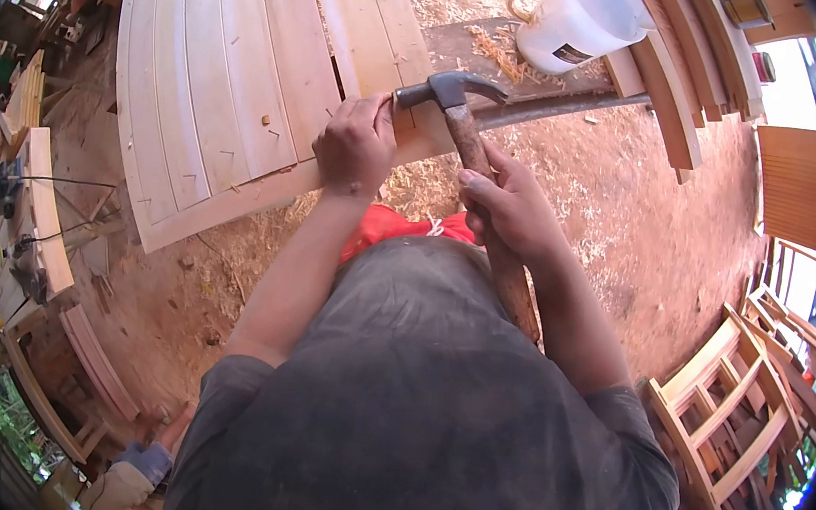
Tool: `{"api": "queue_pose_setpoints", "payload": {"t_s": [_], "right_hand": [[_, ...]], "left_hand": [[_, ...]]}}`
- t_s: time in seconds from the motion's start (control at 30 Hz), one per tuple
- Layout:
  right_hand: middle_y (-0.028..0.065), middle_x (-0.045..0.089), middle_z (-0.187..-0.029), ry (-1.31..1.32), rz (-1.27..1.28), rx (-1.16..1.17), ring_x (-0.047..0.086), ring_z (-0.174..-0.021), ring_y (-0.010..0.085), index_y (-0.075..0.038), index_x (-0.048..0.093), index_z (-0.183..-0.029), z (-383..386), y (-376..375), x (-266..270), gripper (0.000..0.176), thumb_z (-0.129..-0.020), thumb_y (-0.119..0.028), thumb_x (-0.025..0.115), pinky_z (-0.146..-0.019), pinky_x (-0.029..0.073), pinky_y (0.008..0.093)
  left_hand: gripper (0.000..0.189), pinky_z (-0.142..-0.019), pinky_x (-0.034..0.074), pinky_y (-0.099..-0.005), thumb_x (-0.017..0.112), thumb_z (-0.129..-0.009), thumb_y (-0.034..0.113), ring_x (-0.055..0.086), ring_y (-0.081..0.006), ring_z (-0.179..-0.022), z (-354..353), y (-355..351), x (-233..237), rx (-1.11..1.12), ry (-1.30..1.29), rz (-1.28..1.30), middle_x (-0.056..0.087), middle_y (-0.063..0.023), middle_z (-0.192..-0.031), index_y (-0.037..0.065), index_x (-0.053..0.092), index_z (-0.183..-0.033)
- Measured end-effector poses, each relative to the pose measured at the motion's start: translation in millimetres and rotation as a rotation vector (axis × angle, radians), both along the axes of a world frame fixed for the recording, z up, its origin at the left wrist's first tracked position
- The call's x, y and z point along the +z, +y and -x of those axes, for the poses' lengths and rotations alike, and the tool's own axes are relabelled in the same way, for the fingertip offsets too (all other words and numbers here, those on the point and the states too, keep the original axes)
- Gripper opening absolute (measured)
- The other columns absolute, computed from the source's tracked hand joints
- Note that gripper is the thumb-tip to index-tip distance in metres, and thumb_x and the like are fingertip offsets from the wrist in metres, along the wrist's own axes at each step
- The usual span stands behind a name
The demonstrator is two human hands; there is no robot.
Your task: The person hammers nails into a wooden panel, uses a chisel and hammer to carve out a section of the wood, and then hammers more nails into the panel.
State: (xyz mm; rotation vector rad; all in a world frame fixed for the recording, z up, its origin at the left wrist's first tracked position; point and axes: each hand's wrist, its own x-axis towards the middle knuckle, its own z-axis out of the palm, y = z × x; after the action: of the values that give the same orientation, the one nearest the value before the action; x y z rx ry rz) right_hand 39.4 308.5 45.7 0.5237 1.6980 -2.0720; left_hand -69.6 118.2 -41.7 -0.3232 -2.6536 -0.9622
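My right hand (514, 207) is wrapped round the wooden handle of a claw hammer (464, 131), whose lower handle slants down past my forearm. The hammer's dark metal head is level with the fingertips of my left hand (355, 143), its striking face touching or very near them. Those fingers are pinched together at the edge of a pale wooden panel (238, 64), and what they hold, if anything, is hidden. Several nails stick up from the panel's boards. A small brown bit (265, 120) sits on one board, and a dark gap runs between two others.
A white plastic jug (580, 23) stands beyond the panel among wood shavings. Stacked timber (675, 74) is at upper right, wooden frames (732, 413) at lower right. A bench with a power tool (3, 189) and cables is at left. Another person's gloved hand (148, 462) shows at lower left.
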Motion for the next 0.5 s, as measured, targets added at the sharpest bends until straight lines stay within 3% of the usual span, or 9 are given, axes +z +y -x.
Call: {"api": "queue_pose_setpoints", "payload": {"t_s": [0.23,0.33,0.5], "right_hand": [[-0.0027,0.054,-0.073,0.003,-0.073,0.001,0.053,-0.056,0.0072,-0.003,0.040,-0.158,-9.4,8.5,4.1,0.058,-0.105,-0.014,0.062,-0.051,0.046,0.0267],[-0.0025,0.055,-0.073,0.002,-0.121,-0.013,0.054,-0.055,0.0074,-0.004,0.039,-0.161,-12.2,8.1,8.2,0.061,-0.105,-0.014,0.061,-0.051,0.047,0.0267],[-0.0020,0.055,-0.072,0.021,-0.127,0.004,0.055,-0.054,0.0077,-0.004,0.041,-0.160,-14.0,12.1,6.9,0.059,-0.105,-0.012,0.060,-0.049,0.047,0.0268]], "left_hand": [[0.016,-0.075,0.058,-0.0462,0.073,-0.098,0.027,0.073,-0.0350,-0.086,4.2,1.2,7.6,-0.041,-0.072,0.047,0.075,-0.0105,-0.095,0.015,0.079,-0.106],[0.013,-0.071,0.059,-0.0480,0.071,-0.099,0.026,0.073,-0.0356,-0.083,3.7,1.5,3.1,-0.049,-0.038,0.039,0.071,-0.0084,-0.095,0.015,0.076,-0.105],[0.011,-0.071,0.059,-0.0477,0.073,-0.097,0.024,0.073,-0.0352,-0.082,4.4,3.4,2.8,-0.027,-0.045,0.029,0.071,-0.0084,-0.094,0.015,0.077,-0.102]]}}
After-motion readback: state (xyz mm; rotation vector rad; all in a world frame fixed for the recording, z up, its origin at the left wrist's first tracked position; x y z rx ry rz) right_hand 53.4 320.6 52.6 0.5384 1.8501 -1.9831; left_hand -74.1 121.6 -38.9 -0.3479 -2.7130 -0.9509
